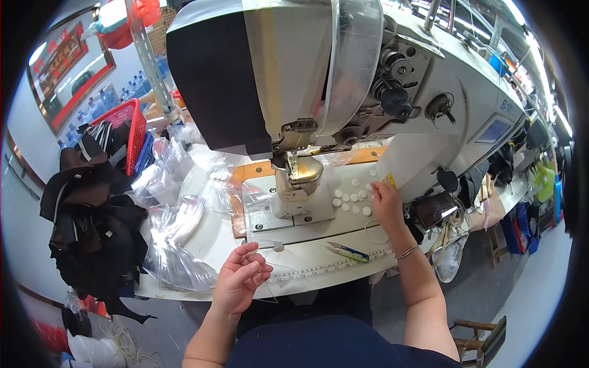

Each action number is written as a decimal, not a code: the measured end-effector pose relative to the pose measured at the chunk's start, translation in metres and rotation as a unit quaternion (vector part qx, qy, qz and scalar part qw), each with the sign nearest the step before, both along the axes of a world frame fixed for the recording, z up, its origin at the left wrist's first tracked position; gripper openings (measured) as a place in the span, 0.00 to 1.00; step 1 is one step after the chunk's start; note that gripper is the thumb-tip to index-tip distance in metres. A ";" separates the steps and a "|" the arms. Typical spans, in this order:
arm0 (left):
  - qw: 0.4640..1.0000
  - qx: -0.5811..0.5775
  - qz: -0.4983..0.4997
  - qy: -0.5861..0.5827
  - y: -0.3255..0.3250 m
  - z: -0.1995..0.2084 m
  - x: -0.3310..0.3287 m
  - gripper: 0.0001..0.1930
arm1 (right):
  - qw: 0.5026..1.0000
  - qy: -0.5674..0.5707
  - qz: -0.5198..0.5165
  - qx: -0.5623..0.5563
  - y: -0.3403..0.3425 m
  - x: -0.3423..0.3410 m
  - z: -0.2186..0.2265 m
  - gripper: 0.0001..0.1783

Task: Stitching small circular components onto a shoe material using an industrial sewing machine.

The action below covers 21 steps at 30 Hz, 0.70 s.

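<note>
White round discs [345, 197] lie loosely grouped on the sewing machine's pale bed, to the right of its metal post [293, 199]. The person's right hand [385, 201] is just beside them, thumb and fingertips drawn together (whether a disc is between them, I cannot tell). Well apart from it, the left hand [241, 279] is raised near the table's front edge, palm turned up and fingers loosely curled; I cannot tell whether it grips anything. Between the hands, thread snips [348, 252] rest near a printed measuring strip [328, 268]. Farther left are clear plastic bags [178, 245], dark material pieces [92, 208] and a red basket [136, 132].
</note>
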<state>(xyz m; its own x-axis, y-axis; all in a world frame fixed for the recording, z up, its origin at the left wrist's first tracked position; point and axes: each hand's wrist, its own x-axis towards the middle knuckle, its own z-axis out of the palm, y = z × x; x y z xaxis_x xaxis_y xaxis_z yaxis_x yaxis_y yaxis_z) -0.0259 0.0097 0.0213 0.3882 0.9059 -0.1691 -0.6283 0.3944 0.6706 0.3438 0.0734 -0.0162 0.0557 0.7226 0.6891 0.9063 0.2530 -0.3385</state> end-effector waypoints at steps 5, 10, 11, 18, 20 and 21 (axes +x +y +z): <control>1.000 0.009 0.001 0.007 -0.001 0.007 0.001 0.19 | 0.901 0.415 0.032 -0.125 -0.001 -0.022 0.014 0.05; 0.998 0.046 -0.028 0.045 -0.004 0.017 0.004 0.19 | 0.787 0.565 0.146 -0.202 -0.017 -0.084 0.014 0.06; 0.997 0.044 -0.029 0.053 -0.005 0.018 0.004 0.19 | 0.763 0.580 0.162 -0.235 -0.024 -0.103 0.012 0.07; 0.994 0.061 -0.011 0.089 -0.011 0.010 -0.001 0.16 | 0.647 0.596 0.280 -0.383 -0.056 -0.188 0.012 0.06; 0.992 0.081 -0.004 0.097 -0.014 0.006 -0.003 0.15 | 0.686 0.567 0.274 -0.363 -0.060 -0.193 0.013 0.07; 0.992 0.081 0.026 0.096 -0.013 0.005 -0.003 0.14 | 0.681 0.583 0.265 -0.356 -0.059 -0.192 0.010 0.07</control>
